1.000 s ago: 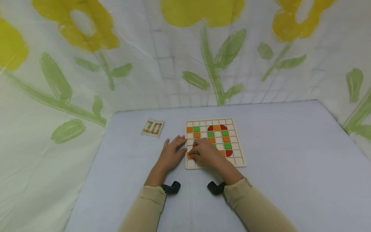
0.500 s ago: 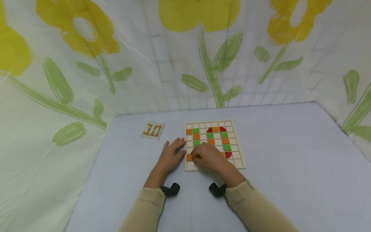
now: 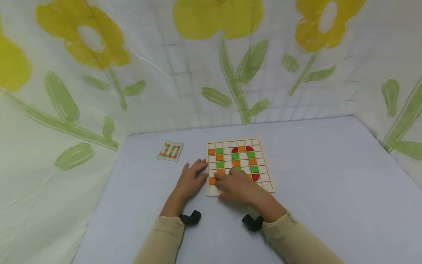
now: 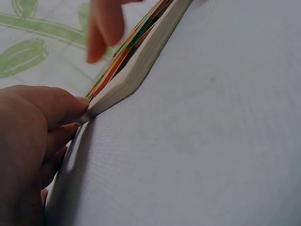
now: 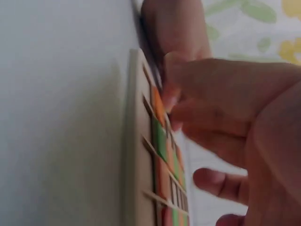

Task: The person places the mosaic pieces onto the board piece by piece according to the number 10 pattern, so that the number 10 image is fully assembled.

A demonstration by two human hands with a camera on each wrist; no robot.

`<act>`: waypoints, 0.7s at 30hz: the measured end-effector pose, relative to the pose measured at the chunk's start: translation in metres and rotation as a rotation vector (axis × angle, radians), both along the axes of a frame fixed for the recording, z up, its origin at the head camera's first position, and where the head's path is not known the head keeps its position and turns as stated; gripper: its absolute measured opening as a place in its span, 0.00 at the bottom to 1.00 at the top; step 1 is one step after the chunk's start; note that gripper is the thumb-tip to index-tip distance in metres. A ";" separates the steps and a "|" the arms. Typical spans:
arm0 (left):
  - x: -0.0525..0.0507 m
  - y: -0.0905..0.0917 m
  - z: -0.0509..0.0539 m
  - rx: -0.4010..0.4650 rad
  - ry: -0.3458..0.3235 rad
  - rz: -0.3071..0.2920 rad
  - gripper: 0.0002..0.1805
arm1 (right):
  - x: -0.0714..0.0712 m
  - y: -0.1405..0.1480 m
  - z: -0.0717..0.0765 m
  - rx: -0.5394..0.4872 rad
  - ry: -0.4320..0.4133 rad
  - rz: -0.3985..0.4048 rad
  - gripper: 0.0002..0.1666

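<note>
A wooden grid board (image 3: 267,186) lies on the table, its squares partly filled with orange, green and red tiles. My left hand (image 3: 190,183) rests at its left side, thumb and fingers touching the edge, as the left wrist view confirms. Over the lower left part hovers my right hand (image 3: 242,190), fingers loosely extended near an orange tile (image 3: 212,181); several lower squares are hidden under it. In the right wrist view, the right hand (image 5: 235,113) holds nothing visible above the board's orange tile (image 5: 158,102) and green tile (image 5: 159,139).
A small pattern card (image 3: 170,151) with a coloured grid lies left of the board. Behind the pale table (image 3: 316,157) hangs a white curtain (image 3: 158,99) with painted flowers. Each wrist bears a black camera.
My right hand has loosened its pinch above the lower left squares and drawn slightly back, uncovering an orange tile in the second column. The left hand stays at the board's edge.
</note>
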State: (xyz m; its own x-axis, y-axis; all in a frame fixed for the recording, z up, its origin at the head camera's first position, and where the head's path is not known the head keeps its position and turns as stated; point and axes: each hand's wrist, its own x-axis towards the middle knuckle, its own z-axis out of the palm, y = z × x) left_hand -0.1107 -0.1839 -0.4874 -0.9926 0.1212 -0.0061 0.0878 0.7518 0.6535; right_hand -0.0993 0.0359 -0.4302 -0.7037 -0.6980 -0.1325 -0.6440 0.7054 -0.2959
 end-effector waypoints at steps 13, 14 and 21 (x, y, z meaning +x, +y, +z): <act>-0.001 -0.008 0.000 -0.008 -0.019 -0.013 0.24 | -0.037 0.089 0.007 -0.238 0.108 -0.386 0.43; 0.000 -0.009 0.000 -0.010 -0.020 -0.009 0.25 | -0.038 0.095 0.005 -0.227 0.117 -0.416 0.45; 0.004 -0.015 0.003 -0.124 0.029 0.004 0.29 | -0.042 0.123 -0.012 -0.121 0.074 -0.561 0.56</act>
